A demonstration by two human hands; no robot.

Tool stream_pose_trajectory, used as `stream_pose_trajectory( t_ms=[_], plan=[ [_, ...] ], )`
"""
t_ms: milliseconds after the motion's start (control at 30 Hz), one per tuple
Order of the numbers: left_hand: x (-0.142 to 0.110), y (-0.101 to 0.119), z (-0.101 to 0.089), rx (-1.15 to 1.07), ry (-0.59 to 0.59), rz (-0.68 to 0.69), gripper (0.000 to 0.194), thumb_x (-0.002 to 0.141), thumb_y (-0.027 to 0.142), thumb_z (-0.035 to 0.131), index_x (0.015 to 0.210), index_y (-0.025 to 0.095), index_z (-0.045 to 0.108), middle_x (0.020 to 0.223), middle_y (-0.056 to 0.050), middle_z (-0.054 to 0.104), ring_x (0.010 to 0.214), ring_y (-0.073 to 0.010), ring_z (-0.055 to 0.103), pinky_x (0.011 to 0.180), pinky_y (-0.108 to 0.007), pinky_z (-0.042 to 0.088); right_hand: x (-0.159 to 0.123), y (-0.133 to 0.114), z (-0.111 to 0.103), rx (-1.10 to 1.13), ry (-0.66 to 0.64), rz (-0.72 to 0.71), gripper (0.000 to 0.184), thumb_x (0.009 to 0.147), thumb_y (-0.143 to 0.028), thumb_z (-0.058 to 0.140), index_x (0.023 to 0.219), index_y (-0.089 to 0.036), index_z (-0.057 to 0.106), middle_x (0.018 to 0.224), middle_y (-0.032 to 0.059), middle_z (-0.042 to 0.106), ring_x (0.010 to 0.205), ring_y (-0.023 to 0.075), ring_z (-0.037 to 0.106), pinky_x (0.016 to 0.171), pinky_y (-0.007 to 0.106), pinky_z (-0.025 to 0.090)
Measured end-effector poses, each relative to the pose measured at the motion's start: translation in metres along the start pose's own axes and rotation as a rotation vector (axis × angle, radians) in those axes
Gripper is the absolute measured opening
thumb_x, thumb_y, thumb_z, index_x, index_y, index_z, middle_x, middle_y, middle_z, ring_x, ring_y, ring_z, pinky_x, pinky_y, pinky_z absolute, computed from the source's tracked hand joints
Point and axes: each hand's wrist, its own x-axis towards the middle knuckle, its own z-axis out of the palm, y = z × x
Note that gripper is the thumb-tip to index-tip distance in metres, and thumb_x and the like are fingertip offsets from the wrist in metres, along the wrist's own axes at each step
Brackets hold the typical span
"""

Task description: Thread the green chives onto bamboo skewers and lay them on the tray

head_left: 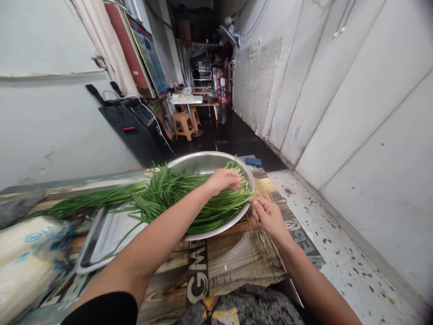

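A large metal bowl (241, 216) holds long green garlic chives (176, 192), their pale cut ends toward the right rim. More chives trail over its left side onto a metal tray (101, 239). My left hand (223, 180) hangs over the bowl, its fingers curled closed just above the stems; what they grip is hidden. At the right rim, my right hand (270, 219) is closed in a pinch beside the chive ends. Something thin may be at its fingertips, too small to name. Thin bamboo skewers (265, 189) lie on the table by and beneath this hand.
The wood-patterned table (233, 266) carries a bulging plastic bag (30, 262) at the left and a small blue box (253, 161) behind the bowl. A white wall (368, 113) rises on the right. Farther back are plastic stools (183, 125) and a small table (186, 99).
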Motion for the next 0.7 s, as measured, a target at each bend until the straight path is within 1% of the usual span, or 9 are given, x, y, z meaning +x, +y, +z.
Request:
stream_pose_trajectory(
  t_ms=[67,167,400,500,700],
  plan=[
    [-0.0004,0.0007,0.0002,0.02,0.004,0.008,0.013,0.071,0.016,0.078,0.072,0.01,0.067,0.064,-0.005,0.069,0.056,-0.0107,0.062,0.06,-0.025,0.049,0.0,-0.0003,-0.0001,0.001,-0.001,-0.003,0.039,0.076,-0.051,0.059,0.09,-0.014,0.062,0.043,-0.0097,0.04,0.034,0.0058,0.029,0.034,0.02,0.02],
    [-0.001,0.0015,0.0005,0.028,0.011,-0.003,0.012,0.07,0.017,0.078,0.073,0.01,0.07,0.065,-0.005,0.07,0.057,-0.0109,0.062,0.058,-0.024,0.048,-0.0001,-0.0007,-0.0003,-0.012,-0.003,-0.009,0.039,0.077,-0.05,0.059,0.09,-0.014,0.062,0.044,-0.0095,0.04,0.033,0.0057,0.029,0.034,0.02,0.02],
    [-0.0014,0.0021,0.001,-0.007,-0.013,-0.02,0.001,0.074,0.01,0.072,0.075,0.01,0.072,0.066,-0.005,0.07,0.058,-0.0095,0.061,0.061,-0.023,0.047,-0.0001,0.0011,-0.0011,-0.005,-0.002,-0.015,0.037,0.077,-0.049,0.058,0.09,-0.014,0.061,0.044,-0.0101,0.04,0.032,0.0052,0.028,0.033,0.02,0.02],
    [-0.0011,0.002,0.0005,-0.02,-0.022,-0.029,0.002,0.075,0.01,0.071,0.076,0.009,0.072,0.066,-0.005,0.07,0.059,-0.0098,0.061,0.061,-0.023,0.047,-0.0001,0.0015,-0.0012,-0.003,-0.01,-0.004,0.038,0.077,-0.049,0.058,0.091,-0.014,0.06,0.044,-0.0102,0.04,0.032,0.0055,0.029,0.033,0.02,0.02],
    [-0.0004,0.0016,0.0,-0.011,-0.036,-0.006,0.004,0.076,0.011,0.069,0.075,0.008,0.071,0.065,-0.005,0.068,0.056,-0.0084,0.057,0.056,-0.022,0.042,0.0011,0.0027,-0.0015,-0.008,-0.011,-0.01,0.039,0.078,-0.051,0.058,0.091,-0.014,0.062,0.044,-0.0098,0.04,0.033,0.0054,0.029,0.033,0.02,0.02]
  ],
)
